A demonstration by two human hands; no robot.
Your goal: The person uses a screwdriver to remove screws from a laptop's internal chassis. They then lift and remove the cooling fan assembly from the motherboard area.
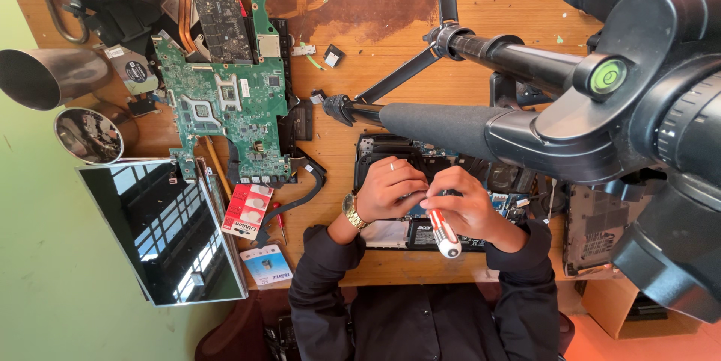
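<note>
Mid-screw work on the opened laptop (451, 181): right hand (469, 207) clamped on the screwdriver (443, 232), left hand (390, 188) curled beside it, steadying; next likely needs straight downward pressure.

You wear black long sleeves (319, 256), a gold wristwatch (352, 211) on your left wrist, and a silver ring (391, 166).

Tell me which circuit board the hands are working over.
The one inside the opened laptop under both hands, not the loose green board lying far left.
</note>
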